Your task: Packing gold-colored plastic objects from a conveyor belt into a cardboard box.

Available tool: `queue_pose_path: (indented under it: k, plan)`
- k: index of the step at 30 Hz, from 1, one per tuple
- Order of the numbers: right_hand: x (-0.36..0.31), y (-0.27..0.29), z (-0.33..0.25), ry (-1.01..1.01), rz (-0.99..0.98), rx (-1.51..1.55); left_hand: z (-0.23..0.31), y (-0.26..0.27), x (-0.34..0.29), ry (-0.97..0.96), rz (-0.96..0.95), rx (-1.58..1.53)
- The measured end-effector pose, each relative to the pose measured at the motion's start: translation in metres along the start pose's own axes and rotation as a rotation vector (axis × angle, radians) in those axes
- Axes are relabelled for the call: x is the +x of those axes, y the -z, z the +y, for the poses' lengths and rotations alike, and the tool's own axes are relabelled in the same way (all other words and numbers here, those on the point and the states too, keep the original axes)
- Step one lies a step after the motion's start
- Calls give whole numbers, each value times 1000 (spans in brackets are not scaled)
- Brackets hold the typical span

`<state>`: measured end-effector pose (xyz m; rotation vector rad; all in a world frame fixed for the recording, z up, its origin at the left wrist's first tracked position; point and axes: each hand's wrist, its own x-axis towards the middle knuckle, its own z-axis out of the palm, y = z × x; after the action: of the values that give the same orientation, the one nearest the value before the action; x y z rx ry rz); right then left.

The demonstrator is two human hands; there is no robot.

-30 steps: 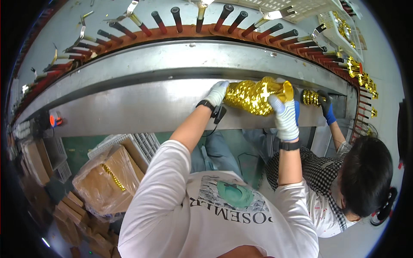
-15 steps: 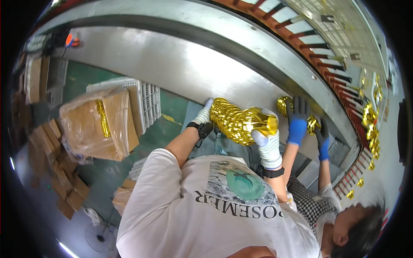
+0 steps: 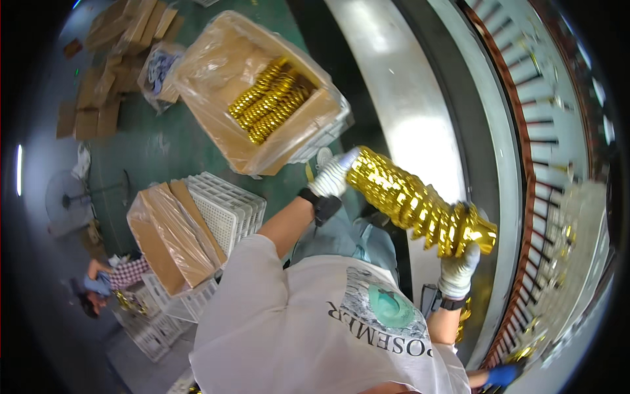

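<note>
A long stack of nested, shiny gold cup-like pieces (image 3: 410,200) lies slantwise across my front, held between both hands. My left hand (image 3: 333,176), in a white knitted glove, closes on its upper left end. Round the lower right end, beside the flared last piece, my right hand (image 3: 459,270) is closed in a similar glove. The stack hangs over the near side of the metal table (image 3: 410,98). Beyond my left hand stands a plastic-lined cardboard box (image 3: 226,134), with several similar gold stacks (image 3: 272,98) lying in it.
Another lined cardboard box (image 3: 154,226) leans by white plastic crates (image 3: 226,207) at left. A rack with dark-tipped prongs (image 3: 535,174) runs along the right. A co-worker's blue-gloved hand (image 3: 504,374) shows at lower right; another person (image 3: 125,274) bends at far left.
My view has turned left, bringing the box of gold stacks into sight. The held stack has swung with me and looks more spread out. The co-worker's hands have shifted to the lower right edge.
</note>
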<state>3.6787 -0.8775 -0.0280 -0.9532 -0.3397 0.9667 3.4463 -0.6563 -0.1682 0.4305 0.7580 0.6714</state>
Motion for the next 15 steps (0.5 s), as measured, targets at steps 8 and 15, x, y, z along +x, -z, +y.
queue_pose_path:
  k: [8,15]
  plan:
    - [192,-318,161,-109,-532,-65,290,182,52,-327,434,34]
    - [380,-482,395,-450,-502,-117,380,520,166,-306,804,1066]
